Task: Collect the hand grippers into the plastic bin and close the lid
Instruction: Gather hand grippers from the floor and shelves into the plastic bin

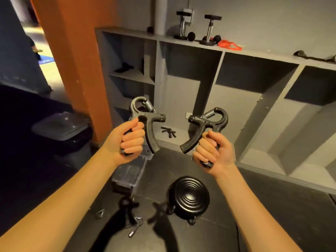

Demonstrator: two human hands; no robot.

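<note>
My left hand [130, 140] grips one handle of a black spring hand gripper [145, 118], held up in front of me. My right hand [211, 150] grips one handle of a second black hand gripper [209, 124], mirrored to the first. Below the left hand a clear plastic bin [130, 172] lies on the dark floor, partly hidden by my forearm. More hand grippers lie on the floor: one [134, 222] near my left forearm, a small one [100, 213] beside it, and another [169, 132] in the shelf's bottom compartment.
A grey cubby shelf [223, 51] stands ahead with dumbbells [209, 30] and a red band [230, 45] on top. A round black ribbed disc [190, 195] sits on the floor. An orange pillar [76, 60] rises at left, with a grey lidded bin [60, 127] beside it.
</note>
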